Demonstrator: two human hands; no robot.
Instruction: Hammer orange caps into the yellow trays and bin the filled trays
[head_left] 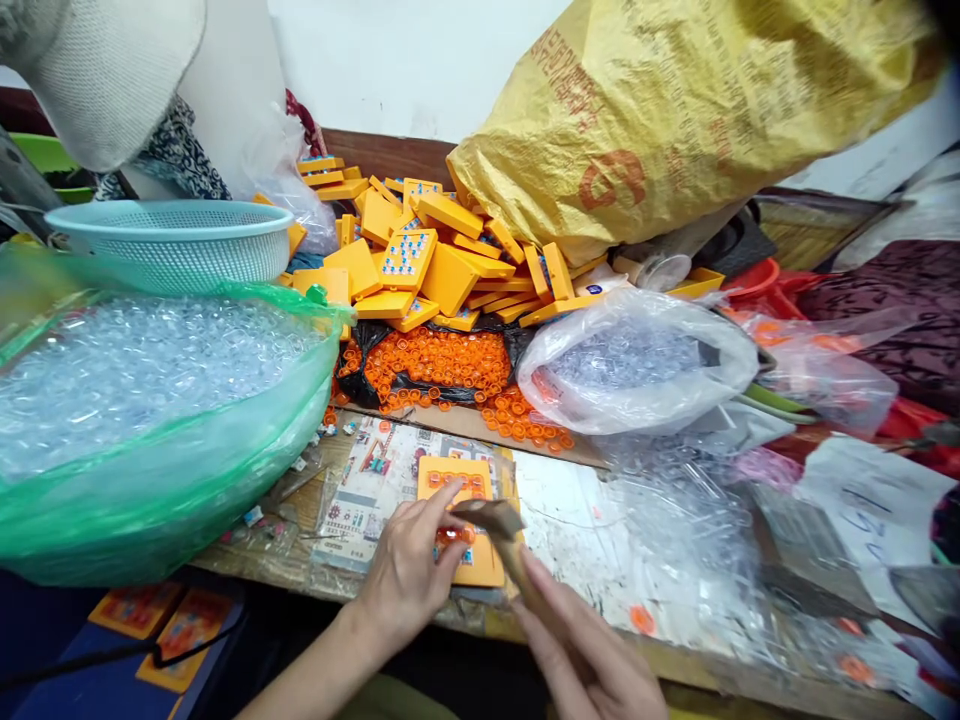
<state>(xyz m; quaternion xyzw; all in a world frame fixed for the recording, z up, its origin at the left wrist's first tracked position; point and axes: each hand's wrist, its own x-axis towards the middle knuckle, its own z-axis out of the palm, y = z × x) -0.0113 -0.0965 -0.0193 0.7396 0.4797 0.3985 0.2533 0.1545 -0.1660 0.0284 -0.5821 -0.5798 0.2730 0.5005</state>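
Observation:
My right hand (581,640) is wrapped round the wooden handle of a hammer (491,517). The hammer's metal head hangs over the yellow plastic panel (480,570), which lies on the bench in front of me. At the panel's left side, the thumb and forefinger of my left hand (411,555) close around a small orange plastic cap (459,534). A row of orange caps (457,480) sits along the panel's far part. Part of the panel is hidden by my left fingers and the hammer.
A green bag (262,440) of clear plastic pieces stands left, before a blue basket (172,225). Loose orange caps (442,360) fill a black bag. Yellow panels (450,280) are heaped behind. A white bag (637,410) and large yellow sack (675,120) stand right.

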